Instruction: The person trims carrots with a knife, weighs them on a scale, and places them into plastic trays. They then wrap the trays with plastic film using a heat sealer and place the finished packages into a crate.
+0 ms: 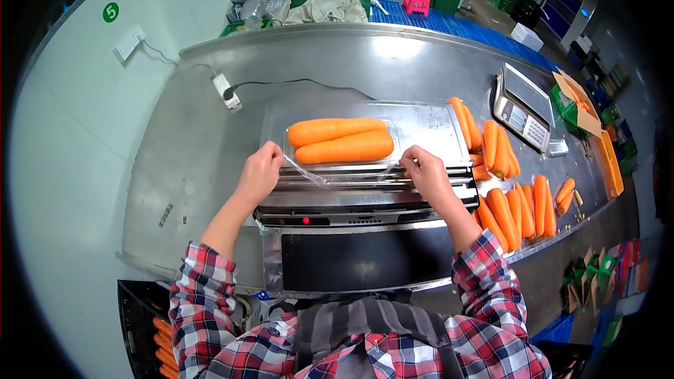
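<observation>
Two large carrots lie side by side on the flat top of a film-wrapping machine, with clear plastic under and around them. A sheet of clear plastic film hangs in a loose curve between my hands, in front of the carrots. My left hand pinches its left end close to the carrots' left tips. At the other end, my right hand pinches the film just right of the carrots. Below the film run the machine's metal rollers, and a black plate lies nearest my body.
Several carrots lie on the steel table at right. A digital scale stands behind them, beside a cardboard box. A power strip with a black cable sits at back left. A black crate holds carrots below left.
</observation>
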Motion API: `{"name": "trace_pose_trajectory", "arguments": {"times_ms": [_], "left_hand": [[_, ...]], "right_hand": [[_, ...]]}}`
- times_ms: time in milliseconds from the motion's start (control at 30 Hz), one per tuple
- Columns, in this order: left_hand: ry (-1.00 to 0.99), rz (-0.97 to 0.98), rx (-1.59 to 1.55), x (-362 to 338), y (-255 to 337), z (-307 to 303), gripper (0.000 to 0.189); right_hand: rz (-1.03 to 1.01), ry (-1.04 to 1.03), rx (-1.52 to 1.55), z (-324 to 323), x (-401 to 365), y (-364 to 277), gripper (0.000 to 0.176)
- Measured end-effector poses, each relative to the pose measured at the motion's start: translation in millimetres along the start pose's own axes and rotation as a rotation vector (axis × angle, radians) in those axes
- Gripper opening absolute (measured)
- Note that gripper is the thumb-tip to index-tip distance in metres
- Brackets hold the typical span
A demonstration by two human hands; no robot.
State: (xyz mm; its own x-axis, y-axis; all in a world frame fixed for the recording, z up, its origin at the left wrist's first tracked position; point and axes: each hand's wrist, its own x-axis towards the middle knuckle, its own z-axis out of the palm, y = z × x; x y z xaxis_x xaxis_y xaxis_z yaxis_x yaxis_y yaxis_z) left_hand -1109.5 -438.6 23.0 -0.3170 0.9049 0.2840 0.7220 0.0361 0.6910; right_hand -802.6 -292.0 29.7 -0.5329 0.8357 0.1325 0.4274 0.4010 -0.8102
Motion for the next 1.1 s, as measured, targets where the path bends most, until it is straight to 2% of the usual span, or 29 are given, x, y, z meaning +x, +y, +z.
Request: {"name": "trace_pose_trajectory", "arguments": {"times_ms": [100,133,200,233,267,333,367,400,467,500,600,633,733,867,933,967,1000,1067,1100], "left_hand": [[-0.083,0.041,0.053,-12.6,16.9,-15.3,0.007],[-0.118,0.035,0.05,-24.4,22.3,-22.5,0.007],[-0.194,0.016,0.045,-46.7,25.3,-33.1,0.008],[-0.202,0.0,-0.008,-47.2,24.3,-31.2,0.012],[-0.217,0.075,0.052,-46.8,28.1,-27.9,0.014],[-0.232,0.24,0.172,-28.2,45.0,-22.7,0.019],[-0.153,0.435,0.248,-21.5,33.0,-11.1,0.023],[-0.202,0.484,0.29,-16.6,21.8,-3.8,0.021],[-0.305,0.58,0.373,-11.3,7.7,3.3,0.016],[-0.259,0.597,0.316,-8.5,16.3,-2.0,0.01],[-0.179,0.541,0.265,-16.1,19.4,-20.4,0.009],[-0.054,0.509,0.158,-20.5,20.7,-18.7,0.007],[0.1,0.162,0.057,-20.7,26.5,-18.5,0.005],[0.271,-0.026,-0.165,-6.5,28.8,-19.6,0.006],[0.382,-0.023,-0.257,-3.4,43.1,-37.5,0.007],[0.437,-0.02,-0.301,-1.4,50.3,-47.8,0.008],[0.351,0.082,-0.218,0.2,54.0,-55.8,0.009],[0.19,0.289,-0.05,1.6,56.8,-69.3,0.012],[0.116,0.199,-0.045,1.4,55.6,-72.6,0.013]], "right_hand": [[-0.065,0.002,-0.103,-4.3,-15.2,-17.5,0.013],[-0.187,0.026,-0.213,-9.5,-27.1,-22.0,0.011],[-0.267,0.042,-0.143,-12.9,-44.7,-18.3,0.008],[-0.215,0.052,-0.121,-12.1,-46.7,-12.7,0.006],[-0.209,0.0,-0.139,-10.9,-40.6,2.7,0.013],[-0.227,-0.03,-0.108,-7.0,-22.1,-7.3,0.024],[-0.298,-0.103,-0.26,-9.0,-19.8,-24.4,0.035],[-0.438,-0.051,-0.375,-1.0,-16.9,-22.7,0.03],[-0.577,-0.13,-0.543,10.2,-10.7,-3.0,0.016],[-0.6,-0.117,-0.493,8.5,-13.4,-4.5,0.011],[-0.6,-0.047,-0.362,-2.3,-20.2,-15.5,0.003],[-0.565,-0.002,-0.329,-7.1,-22.7,-18.2,0.003],[-0.437,0.141,-0.172,-9.9,-22.3,-20.1,0.004],[-0.421,0.277,-0.135,-16.0,-12.7,-35.7,0.005],[-0.449,0.346,-0.085,-35.9,-14.1,-48.0,0.008],[-0.463,0.304,-0.124,-46.6,-15.3,-54.1,0.009],[-0.479,0.264,-0.162,-54.6,-17.2,-59.8,0.01],[-0.244,0.103,-0.2,-59.3,-21.2,-69.5,0.017],[-0.232,0.065,-0.228,-57.9,-22.5,-63.4,0.017]]}}
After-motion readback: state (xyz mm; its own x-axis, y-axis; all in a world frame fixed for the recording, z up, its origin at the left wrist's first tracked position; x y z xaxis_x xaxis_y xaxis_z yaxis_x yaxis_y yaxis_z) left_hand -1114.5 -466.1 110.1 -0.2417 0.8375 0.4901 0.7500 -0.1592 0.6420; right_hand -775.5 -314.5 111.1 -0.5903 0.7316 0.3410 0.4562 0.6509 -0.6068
